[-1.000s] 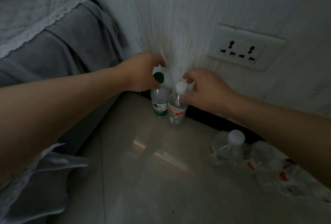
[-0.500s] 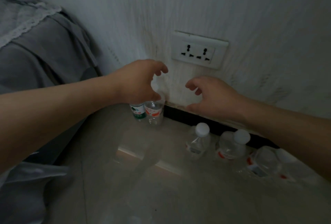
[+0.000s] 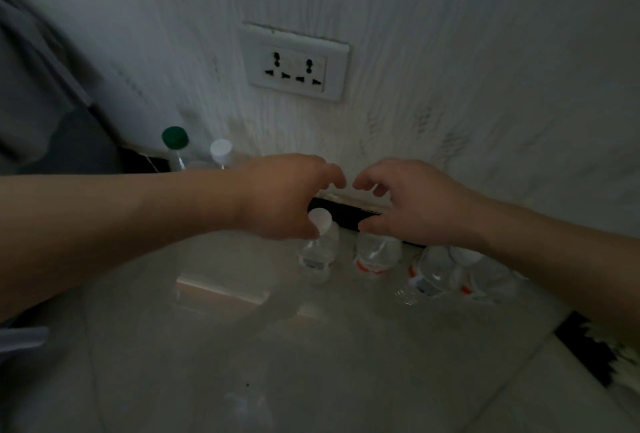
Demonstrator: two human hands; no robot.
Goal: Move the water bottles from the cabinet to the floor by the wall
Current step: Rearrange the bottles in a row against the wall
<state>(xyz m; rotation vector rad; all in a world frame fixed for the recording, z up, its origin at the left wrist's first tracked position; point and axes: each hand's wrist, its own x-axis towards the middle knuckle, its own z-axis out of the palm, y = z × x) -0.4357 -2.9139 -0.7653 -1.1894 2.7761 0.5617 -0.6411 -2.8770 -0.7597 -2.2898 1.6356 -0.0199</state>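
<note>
Head view: left hand (image 3: 287,197) and right hand (image 3: 412,204) hover loosely curled, empty, over bottles (image 3: 317,252) just beneath. Likely arranging them; next, close fingers round the necks below.

The bare left forearm (image 3: 121,221) reaches in from the left and the bare right forearm (image 3: 554,252) from the right, converging ahead. The left hand (image 3: 287,197) is palm down, its fingers (image 3: 332,176) loosely curled like a claw. The right hand (image 3: 412,204) mirrors it, fingers (image 3: 367,185) bent, thumb (image 3: 369,226) spread beneath. Their fingertips are near but apart, and neither hand grips anything
</note>
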